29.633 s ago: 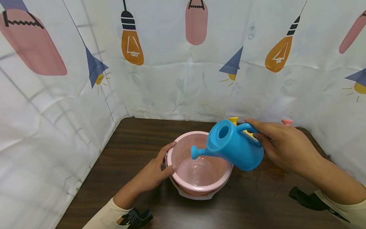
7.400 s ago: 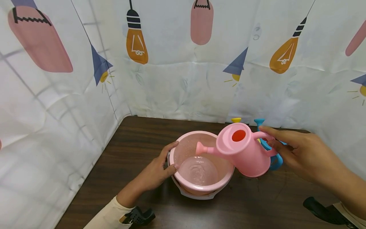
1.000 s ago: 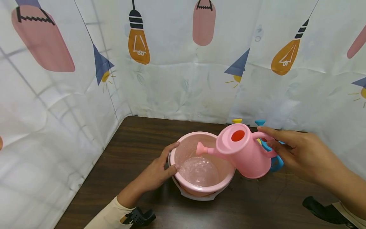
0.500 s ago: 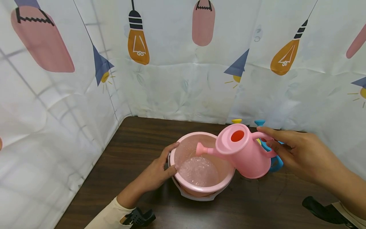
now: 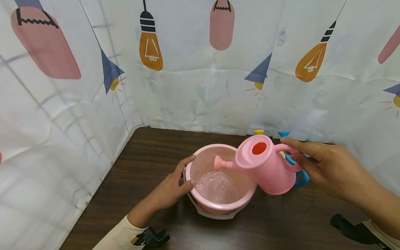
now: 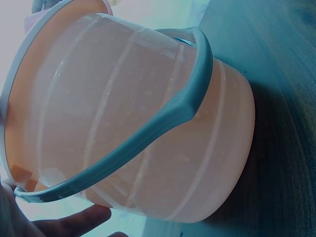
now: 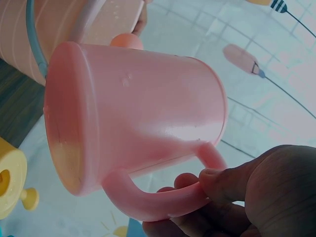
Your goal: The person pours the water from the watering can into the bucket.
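- Head view: right grip [image 5: 325, 165] is grasping the pink watering can [image 5: 272, 171], tilting it over the bucket [image 5: 220, 207] (water [image 5: 216, 187] is rippling inside)
- Left grip [image 5: 170, 189] is grasping the bucket
- Pouring is seemingly the step proceeding, probably calling next for a steady tilt

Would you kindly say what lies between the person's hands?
The head view shows the pink bucket, at the left hand, and the pink watering can, in the right hand.

My head view faces down toward the far edge of the table [image 5: 147, 156]. Both close wrist views share the bucket [image 6: 123, 94].
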`<state>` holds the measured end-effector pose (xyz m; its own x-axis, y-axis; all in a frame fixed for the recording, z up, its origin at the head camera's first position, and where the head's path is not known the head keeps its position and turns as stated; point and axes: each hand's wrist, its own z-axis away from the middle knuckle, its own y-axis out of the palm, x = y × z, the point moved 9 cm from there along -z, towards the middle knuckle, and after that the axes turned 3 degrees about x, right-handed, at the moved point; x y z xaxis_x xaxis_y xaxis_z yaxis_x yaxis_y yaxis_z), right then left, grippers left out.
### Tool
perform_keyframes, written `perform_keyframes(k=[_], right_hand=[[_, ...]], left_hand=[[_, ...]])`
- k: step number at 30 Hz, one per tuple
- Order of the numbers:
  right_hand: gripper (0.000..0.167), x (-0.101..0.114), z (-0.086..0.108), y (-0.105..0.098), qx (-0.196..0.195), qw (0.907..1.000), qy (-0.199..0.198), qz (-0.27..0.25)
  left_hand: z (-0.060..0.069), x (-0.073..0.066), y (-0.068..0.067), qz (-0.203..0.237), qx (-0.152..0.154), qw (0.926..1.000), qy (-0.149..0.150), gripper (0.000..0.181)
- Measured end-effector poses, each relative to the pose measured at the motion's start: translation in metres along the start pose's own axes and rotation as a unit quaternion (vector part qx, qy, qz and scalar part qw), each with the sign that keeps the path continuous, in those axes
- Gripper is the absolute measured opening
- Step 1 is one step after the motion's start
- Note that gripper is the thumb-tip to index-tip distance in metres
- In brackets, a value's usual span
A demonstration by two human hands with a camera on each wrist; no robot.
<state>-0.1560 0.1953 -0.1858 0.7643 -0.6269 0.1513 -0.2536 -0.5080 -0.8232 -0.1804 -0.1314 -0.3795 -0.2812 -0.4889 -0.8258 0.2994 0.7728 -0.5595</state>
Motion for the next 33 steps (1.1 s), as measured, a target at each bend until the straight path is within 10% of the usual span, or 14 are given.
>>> perform_keyframes(k=[33], right_hand=[[0.037,0.0000,-0.0001,0.0002,0.002,1.0000,0.005,0.007]], left_hand=[[-0.0005,0.0020,0.0006,-0.001,-0.001,1.0000,-0.008,0.071]])
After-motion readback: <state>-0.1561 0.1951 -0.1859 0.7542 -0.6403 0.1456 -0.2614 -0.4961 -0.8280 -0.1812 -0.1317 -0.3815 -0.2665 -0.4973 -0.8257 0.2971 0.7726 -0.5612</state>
